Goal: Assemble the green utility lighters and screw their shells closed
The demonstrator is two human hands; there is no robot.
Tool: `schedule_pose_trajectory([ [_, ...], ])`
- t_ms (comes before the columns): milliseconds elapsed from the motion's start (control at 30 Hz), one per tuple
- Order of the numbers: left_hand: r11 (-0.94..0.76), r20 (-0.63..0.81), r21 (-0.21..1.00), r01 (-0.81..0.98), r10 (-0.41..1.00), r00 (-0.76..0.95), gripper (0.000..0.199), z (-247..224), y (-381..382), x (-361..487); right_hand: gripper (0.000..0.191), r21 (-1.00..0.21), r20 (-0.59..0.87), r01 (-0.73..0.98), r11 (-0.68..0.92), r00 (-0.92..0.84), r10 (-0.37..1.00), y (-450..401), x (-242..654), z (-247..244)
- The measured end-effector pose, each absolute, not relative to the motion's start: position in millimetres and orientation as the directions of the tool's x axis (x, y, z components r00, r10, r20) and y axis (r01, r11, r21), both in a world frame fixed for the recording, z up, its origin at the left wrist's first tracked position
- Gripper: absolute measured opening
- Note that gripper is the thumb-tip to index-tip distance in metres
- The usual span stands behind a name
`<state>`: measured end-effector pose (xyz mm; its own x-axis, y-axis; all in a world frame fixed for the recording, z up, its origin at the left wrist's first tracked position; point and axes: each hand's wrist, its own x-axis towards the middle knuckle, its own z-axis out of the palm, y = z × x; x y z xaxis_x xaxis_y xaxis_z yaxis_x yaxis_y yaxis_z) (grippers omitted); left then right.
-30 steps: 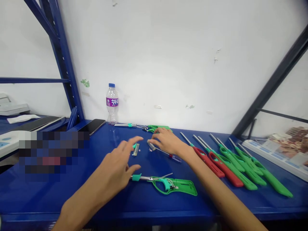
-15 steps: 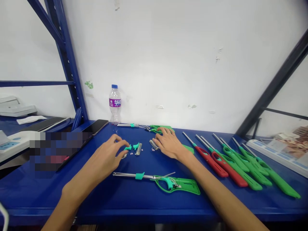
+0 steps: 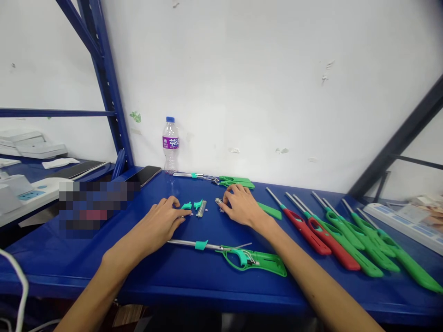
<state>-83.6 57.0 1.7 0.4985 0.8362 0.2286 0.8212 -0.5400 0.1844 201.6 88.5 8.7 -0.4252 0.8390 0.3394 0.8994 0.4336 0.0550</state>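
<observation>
On the near part of the blue tabletop (image 3: pixel 194 272), an opened lighter (image 3: pixel 268 262) lies lengthwise from left to right, its metal tube (image 3: pixel 188 244) pointing left and its green handle end angled slightly nearer on the right. Beyond it, the left hand (image 3: pixel 161 220) reaches in with thumb and forefinger apart beside a teal trigger piece (image 3: pixel 186 206); whether they touch it, I cannot tell. A clear tank (image 3: pixel 202 209) lies just right of there, long axis running away from the viewer, far end leaning right. The right hand (image 3: pixel 244 205) rests with curled fingers at a second clear tank (image 3: pixel 218 201), which slants from far left to near right; its near end is hidden, so a grip cannot be confirmed. To the right, red and green lighters (image 3: pixel 321 235) lie in a row, tubes pointing away and leftward.
</observation>
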Motion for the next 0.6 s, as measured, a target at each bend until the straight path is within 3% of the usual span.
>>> schedule_pose_trajectory([
  [167,-0.568,0.228,0.106,0.816,0.813,0.536,0.034,6,52,-73,0.021,0.042,0.358,0.875,0.483,-0.464,0.81,90,202,9],
  [600,-0.617,0.249,0.152,0.772,0.78,0.574,0.018,10,51,-66,0.017,-0.07,0.532,0.8,0.596,-0.475,0.701,84,191,18],
])
